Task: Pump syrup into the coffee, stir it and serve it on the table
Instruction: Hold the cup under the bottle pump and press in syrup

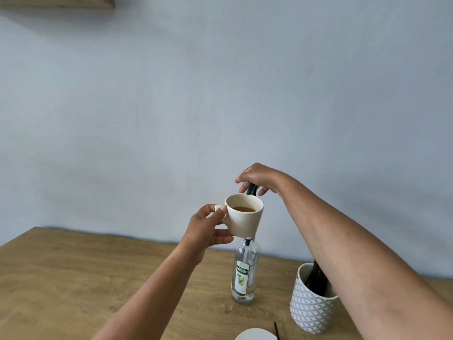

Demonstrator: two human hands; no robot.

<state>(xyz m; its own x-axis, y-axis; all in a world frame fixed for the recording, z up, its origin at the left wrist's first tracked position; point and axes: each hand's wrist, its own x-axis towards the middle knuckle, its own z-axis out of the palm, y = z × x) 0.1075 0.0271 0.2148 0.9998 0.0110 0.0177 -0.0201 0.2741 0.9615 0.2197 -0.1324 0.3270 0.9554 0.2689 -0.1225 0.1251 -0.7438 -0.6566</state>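
Left hand (208,227): closed on handle of cup (245,217), coffee inside; cup lifted above table (73,278), rim under pump (252,188) to catch syrup. Right hand (256,177): fingers curled over pump head, placed to press. Syrup bottle (244,273) upright on table, below cup.

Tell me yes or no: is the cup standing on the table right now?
No, the left hand holds the cup by its handle in the air, up by the pump of the syrup bottle, well above the table.
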